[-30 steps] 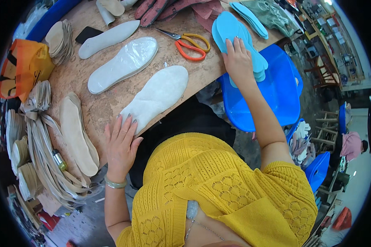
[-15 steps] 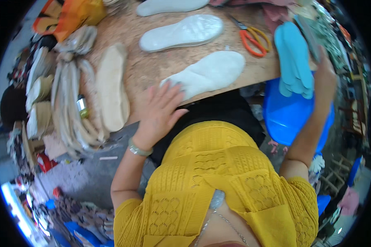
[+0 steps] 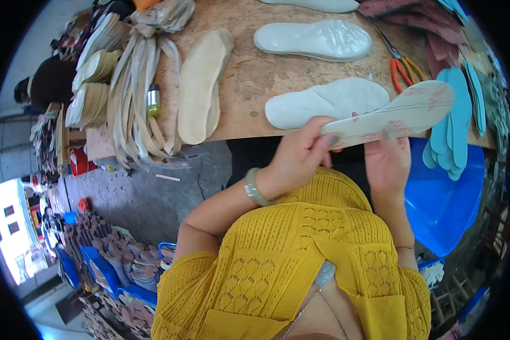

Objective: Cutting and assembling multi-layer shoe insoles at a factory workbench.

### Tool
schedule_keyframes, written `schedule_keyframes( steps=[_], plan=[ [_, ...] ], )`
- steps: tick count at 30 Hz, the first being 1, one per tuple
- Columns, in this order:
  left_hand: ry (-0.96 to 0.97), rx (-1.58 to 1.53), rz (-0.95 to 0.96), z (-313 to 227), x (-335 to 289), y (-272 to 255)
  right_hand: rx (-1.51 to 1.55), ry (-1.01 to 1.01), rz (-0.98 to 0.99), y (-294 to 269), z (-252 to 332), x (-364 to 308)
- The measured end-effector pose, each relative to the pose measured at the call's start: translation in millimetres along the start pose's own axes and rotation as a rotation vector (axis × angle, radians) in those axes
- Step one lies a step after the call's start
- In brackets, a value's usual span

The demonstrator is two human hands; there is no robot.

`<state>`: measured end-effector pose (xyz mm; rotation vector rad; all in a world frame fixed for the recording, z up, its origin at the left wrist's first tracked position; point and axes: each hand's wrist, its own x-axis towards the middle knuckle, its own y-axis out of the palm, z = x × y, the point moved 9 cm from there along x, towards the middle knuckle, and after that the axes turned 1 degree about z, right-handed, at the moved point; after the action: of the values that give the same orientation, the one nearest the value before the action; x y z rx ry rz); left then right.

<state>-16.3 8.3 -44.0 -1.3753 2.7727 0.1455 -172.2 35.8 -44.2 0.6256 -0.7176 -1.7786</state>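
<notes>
in the head view, we see the left hand (image 3: 306,150) pinching the narrow end of a flat, pale grey-white insole with reddish printed marks (image 3: 411,110), thumb on the near face. the right hand (image 3: 387,161) grips the same piece by its lower edge, one grey-nailed digit over the face; we cannot tell how its other fingers lie behind. the pale insole is up in the air, tilted toward us, before the edge of the brown wooden counter (image 3: 243,73).

behind it, a soft white insole (image 3: 317,107) lies flat near the counter's edge, partly hidden; we cannot tell whether the two touch. farther back rests a white insole under shiny clear film (image 3: 314,41). to the left lie beige insoles (image 3: 201,88), a bundle of long beige strips (image 3: 133,96) and a small silver-capped bottle (image 3: 153,101). to the right, orange-and-yellow-handled scissors (image 3: 402,71) lie near light blue insoles (image 3: 453,127), which jut over a blue plastic tub (image 3: 447,209).

as we judge it, the work stands midway through handling one piece: the pale insole is off the counter but not set down on anything, and the soft white insole lies untouched by either hand.
</notes>
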Motion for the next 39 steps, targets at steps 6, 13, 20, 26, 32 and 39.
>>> schedule_keyframes(
  steps=[6,13,20,26,32,39],
  plan=[
    [-0.168,-0.02,0.155,19,-25,-19,-0.571,-0.167,-0.031,-38,67,15],
    [0.495,1.006,-0.288,-39,-30,-65,-0.511,-0.22,-0.2,-48,54,52],
    [0.455,1.134,-0.185,-18,-36,-72,-0.529,-0.044,-0.151,-55,1,75],
    [0.434,1.083,-0.19,-14,-41,-81,-0.532,-0.029,-0.168,-48,1,73],
    [0.446,1.062,-0.194,-14,-41,-83,-0.581,-0.048,-0.115,-41,-3,71],
    [0.417,1.036,-0.174,-11,-42,-84,-0.625,-0.033,-0.128,-43,-5,70]
  ],
)
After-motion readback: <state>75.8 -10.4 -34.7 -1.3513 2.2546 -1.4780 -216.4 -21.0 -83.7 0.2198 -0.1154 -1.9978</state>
